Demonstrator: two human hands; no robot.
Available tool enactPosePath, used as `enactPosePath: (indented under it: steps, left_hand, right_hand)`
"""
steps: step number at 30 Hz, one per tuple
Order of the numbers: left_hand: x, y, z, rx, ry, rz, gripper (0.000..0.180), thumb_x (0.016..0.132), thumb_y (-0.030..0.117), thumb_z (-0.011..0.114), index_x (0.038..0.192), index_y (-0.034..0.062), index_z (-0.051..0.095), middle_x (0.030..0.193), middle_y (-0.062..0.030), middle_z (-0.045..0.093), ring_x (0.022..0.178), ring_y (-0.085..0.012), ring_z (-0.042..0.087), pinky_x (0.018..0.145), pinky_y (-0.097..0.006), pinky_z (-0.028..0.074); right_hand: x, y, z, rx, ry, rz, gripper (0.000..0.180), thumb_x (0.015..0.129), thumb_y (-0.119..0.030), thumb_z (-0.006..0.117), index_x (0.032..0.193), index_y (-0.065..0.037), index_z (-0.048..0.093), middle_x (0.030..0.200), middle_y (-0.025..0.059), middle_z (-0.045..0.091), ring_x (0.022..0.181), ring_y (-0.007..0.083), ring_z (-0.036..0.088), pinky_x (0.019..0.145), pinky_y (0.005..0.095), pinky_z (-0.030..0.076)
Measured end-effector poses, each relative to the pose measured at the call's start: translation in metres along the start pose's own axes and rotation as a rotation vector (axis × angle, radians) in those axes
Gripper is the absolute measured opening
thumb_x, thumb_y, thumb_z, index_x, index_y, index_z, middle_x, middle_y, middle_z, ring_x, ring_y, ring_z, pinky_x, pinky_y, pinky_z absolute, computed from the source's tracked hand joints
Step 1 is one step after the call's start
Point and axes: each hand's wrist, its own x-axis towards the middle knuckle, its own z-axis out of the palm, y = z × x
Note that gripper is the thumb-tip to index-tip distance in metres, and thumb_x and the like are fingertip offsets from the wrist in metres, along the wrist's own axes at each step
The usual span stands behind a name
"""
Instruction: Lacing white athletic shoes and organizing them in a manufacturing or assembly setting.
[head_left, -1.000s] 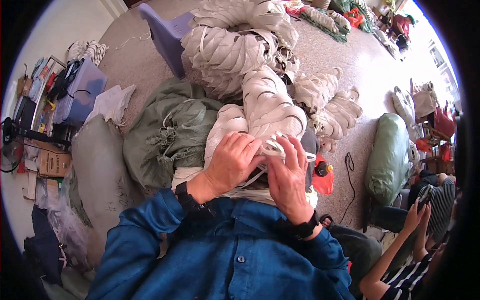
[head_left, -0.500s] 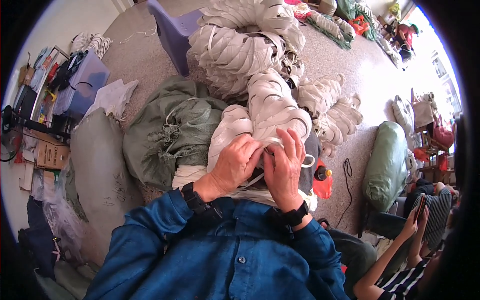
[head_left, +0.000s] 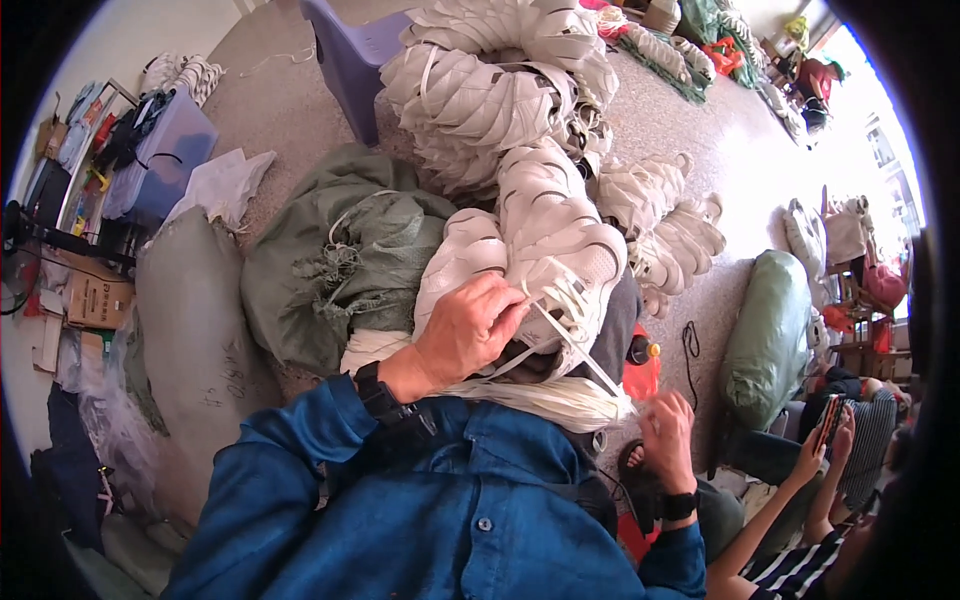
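A nested stack of white shoe uppers point(head_left: 545, 205) lies before me, with perforated panels and dark linings. White flat laces point(head_left: 568, 300) hang in loops across the nearest upper. My left hand point(head_left: 465, 325) is closed in a pinch at this upper's eyelet edge, with a lace at its fingertips. Off to the right and lower, my right hand point(head_left: 668, 440) has curled fingers around the end of a lace strand that stretches from the upper; its fingertips are slightly blurred. A bundle of cream-white laces point(head_left: 540, 400) lies across my lap, beside the right hand.
Larger coils of white uppers point(head_left: 480, 95) rise beyond, near a purple chair point(head_left: 350, 65). Green-grey sacks point(head_left: 345, 265) stand at left, and a green sack point(head_left: 770, 340) at right. A dark bottle point(head_left: 642, 349) is on the right. Another person's hands point(head_left: 825, 445) hold a phone.
My right hand has moved away from the upper, down and to the right, drawing a lace strand out. The left hand stays at the upper. Lace loops now show on it.
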Motion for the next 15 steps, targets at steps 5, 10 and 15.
enactPosePath:
  steps: [5,10,15]
  left_hand:
    - [0.008,0.008,-0.008,0.010,-0.116,-0.071,0.017,0.086,0.009,0.074,0.099,0.0000,0.066,0.088,-0.0119,0.067,0.076,-0.0253,0.067,0.070,-0.035,0.054]
    - [0.021,0.003,-0.003,-0.098,-0.150,-0.172,0.027,0.089,0.009,0.069,0.114,-0.0003,0.061,0.087,-0.0112,0.064,0.076,-0.0205,0.063,0.071,-0.032,0.052]
    - [0.025,0.002,0.000,-0.101,-0.156,-0.030,0.035,0.092,0.006,0.065,0.125,0.0002,0.058,0.093,-0.0110,0.062,0.077,-0.0209,0.061,0.073,-0.032,0.051]
  right_hand:
    - [-0.025,0.024,0.007,-0.077,-0.251,0.216,0.014,0.077,-0.006,0.067,0.090,-0.002,0.062,0.100,0.0165,0.062,0.107,0.0374,0.058,0.105,0.0493,0.037]
    - [0.046,-0.060,0.018,0.223,0.237,-0.128,0.023,0.086,0.000,0.065,0.109,-0.002,0.062,0.108,0.0178,0.065,0.106,0.0372,0.062,0.095,0.0440,0.047]
    - [0.073,-0.096,0.038,0.417,0.204,-0.162,0.011,0.093,-0.004,0.065,0.102,0.000,0.059,0.090,0.0146,0.066,0.079,0.0294,0.066,0.070,0.0374,0.053]
